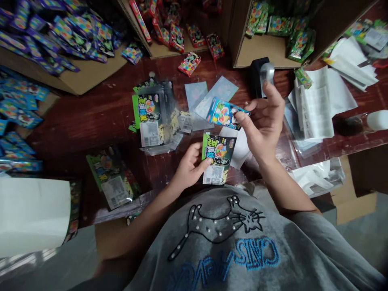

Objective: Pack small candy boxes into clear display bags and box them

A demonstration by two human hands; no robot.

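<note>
Left hand: fingers closed on the left edge of a flat black-and-green printed plastic pouch, thumb on the front face. We have the pouch over the near edge of the tabletop, just in front of the grey shirt with the cat outline.

Right hand: thumb and fingertip pinch the right end of a small blue printed cardboard box; other fingers up, off the box. We see the box just beyond the pouch's top edge; can't tell if they touch.

Around us: a pile of matching black-and-green pouches beyond and left of the left hand, pale blue-white rectangular sheets behind the blue box, a black object with a shiny rounded top behind the right hand. We see purple boxes and green boxes in brown cardboard cartons along the far side, and one red printed box on the tabletop between them.
</note>
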